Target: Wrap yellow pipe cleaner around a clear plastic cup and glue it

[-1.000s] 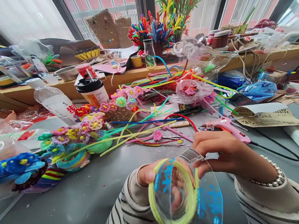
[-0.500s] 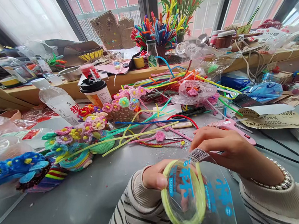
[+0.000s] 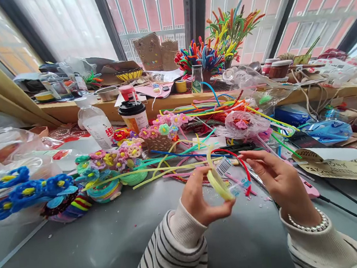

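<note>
So the left hand (image 3: 200, 201) has the yellow coil (image 3: 217, 185) pinched between thumb and fingers, held up over the counter (image 3: 113, 245). Clear wrapper (image 3: 223, 166) with a barcode pokes out its right side. Right hand (image 3: 276, 179) is half open, fingertips near the red stem (image 3: 248, 173), can't tell if it's gripping anything. Pink glue gun (image 3: 309, 187) sits just behind that wrist.

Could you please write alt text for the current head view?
A person's left hand holds a yellow coil over a grey table, the right hand beside it. Beyond are fuzzy flowers, a cup and coloured stems.
</note>
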A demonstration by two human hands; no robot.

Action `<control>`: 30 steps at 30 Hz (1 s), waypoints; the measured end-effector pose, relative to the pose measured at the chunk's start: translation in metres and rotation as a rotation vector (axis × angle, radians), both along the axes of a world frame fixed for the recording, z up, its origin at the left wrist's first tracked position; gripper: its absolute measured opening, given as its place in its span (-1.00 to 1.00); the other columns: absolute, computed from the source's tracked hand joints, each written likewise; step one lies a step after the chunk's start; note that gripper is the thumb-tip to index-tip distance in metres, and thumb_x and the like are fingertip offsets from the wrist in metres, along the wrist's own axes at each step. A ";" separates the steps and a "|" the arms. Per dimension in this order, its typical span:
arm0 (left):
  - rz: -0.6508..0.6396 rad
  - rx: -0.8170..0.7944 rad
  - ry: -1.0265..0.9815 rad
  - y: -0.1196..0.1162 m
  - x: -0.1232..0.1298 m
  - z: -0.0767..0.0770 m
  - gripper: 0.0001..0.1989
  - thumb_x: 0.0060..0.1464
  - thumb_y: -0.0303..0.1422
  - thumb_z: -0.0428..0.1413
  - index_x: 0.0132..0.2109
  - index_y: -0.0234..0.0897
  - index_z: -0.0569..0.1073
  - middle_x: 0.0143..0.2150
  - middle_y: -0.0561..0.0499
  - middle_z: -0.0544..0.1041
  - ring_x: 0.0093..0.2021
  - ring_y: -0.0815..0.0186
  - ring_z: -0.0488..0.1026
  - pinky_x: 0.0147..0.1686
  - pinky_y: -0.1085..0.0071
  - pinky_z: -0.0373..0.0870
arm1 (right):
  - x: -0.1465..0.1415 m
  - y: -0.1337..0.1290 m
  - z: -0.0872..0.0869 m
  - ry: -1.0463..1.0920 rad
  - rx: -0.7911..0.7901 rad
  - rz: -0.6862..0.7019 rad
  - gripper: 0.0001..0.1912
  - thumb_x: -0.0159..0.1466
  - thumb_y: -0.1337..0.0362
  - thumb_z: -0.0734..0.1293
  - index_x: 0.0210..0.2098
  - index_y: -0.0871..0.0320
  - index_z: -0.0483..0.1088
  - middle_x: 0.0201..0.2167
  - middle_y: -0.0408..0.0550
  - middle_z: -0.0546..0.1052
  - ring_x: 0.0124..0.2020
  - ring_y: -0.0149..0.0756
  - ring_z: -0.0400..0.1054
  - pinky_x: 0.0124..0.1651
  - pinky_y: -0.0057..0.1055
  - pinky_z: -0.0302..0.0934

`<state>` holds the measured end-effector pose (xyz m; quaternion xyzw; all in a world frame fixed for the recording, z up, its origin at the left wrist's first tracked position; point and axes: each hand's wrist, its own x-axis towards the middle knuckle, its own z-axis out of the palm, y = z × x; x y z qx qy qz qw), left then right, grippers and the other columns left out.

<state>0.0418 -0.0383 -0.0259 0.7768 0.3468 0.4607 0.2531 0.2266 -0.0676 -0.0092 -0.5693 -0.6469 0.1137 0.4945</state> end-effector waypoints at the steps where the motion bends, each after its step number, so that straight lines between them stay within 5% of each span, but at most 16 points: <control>1: 0.104 0.145 0.040 0.002 0.000 -0.002 -0.48 -0.35 -0.29 0.19 -0.16 -0.35 0.23 -0.30 -0.13 0.44 -0.31 0.19 0.41 -0.28 0.23 0.40 | 0.000 0.000 0.000 0.033 -0.018 0.002 -0.79 0.22 0.22 0.20 -0.18 0.07 0.37 -0.24 -0.07 0.50 -0.22 -0.32 0.40 -0.15 -0.38 0.29; 4: 0.207 0.418 0.111 0.007 0.002 -0.010 -0.46 -0.28 -0.30 0.16 -0.10 -0.35 0.20 -0.23 -0.17 0.44 -0.20 0.16 0.42 -0.22 0.25 0.41 | -0.004 0.000 0.001 0.073 0.000 0.122 -0.71 0.20 0.10 0.20 -0.15 0.07 0.36 -0.20 -0.03 0.48 -0.16 -0.25 0.38 -0.11 -0.30 0.28; 7: 0.229 0.521 0.144 0.010 0.003 -0.016 -0.45 -0.24 -0.36 0.12 -0.04 -0.40 0.17 -0.18 -0.22 0.41 -0.16 0.16 0.41 -0.22 0.30 0.43 | -0.010 -0.001 0.003 -0.029 0.063 0.238 -0.56 0.09 0.05 0.30 -0.07 0.06 0.32 -0.09 0.01 0.41 -0.03 -0.16 0.29 0.00 -0.20 0.21; 10: 0.224 0.560 0.164 0.010 0.004 -0.019 -0.45 -0.21 -0.39 0.09 -0.01 -0.41 0.15 -0.16 -0.24 0.39 -0.14 0.14 0.39 -0.22 0.28 0.43 | -0.018 -0.004 0.005 -0.177 0.131 0.207 -0.50 0.02 0.13 0.38 -0.04 0.05 0.29 -0.06 0.03 0.39 -0.01 -0.15 0.25 0.02 -0.18 0.18; 17: 0.176 0.550 0.174 0.010 0.005 -0.020 -0.43 -0.21 -0.43 0.09 0.01 -0.40 0.14 -0.15 -0.23 0.38 -0.13 0.15 0.38 -0.18 0.27 0.43 | -0.024 -0.007 0.011 -0.166 0.291 0.204 -0.75 0.11 0.40 0.31 -0.21 0.04 0.40 -0.26 -0.07 0.45 -0.15 -0.26 0.30 -0.05 -0.25 0.19; 22: 0.077 0.387 0.123 0.008 0.006 -0.018 -0.41 -0.25 -0.39 0.12 -0.01 -0.39 0.15 -0.13 -0.24 0.36 -0.09 0.12 0.35 -0.14 0.21 0.41 | -0.023 -0.007 0.011 -0.163 0.292 0.211 -0.79 0.13 0.44 0.28 -0.26 0.07 0.41 -0.32 -0.08 0.47 -0.22 -0.28 0.29 -0.05 -0.22 0.18; 30: -0.252 -0.239 -0.001 -0.003 0.009 -0.012 -0.44 -0.31 -0.37 0.16 -0.07 -0.31 0.22 -0.21 -0.08 0.38 -0.29 0.28 0.44 -0.29 0.31 0.50 | -0.023 -0.007 0.012 -0.145 0.258 0.126 -0.79 0.10 0.34 0.33 -0.24 0.08 0.38 -0.29 -0.07 0.47 -0.19 -0.26 0.31 -0.11 -0.26 0.21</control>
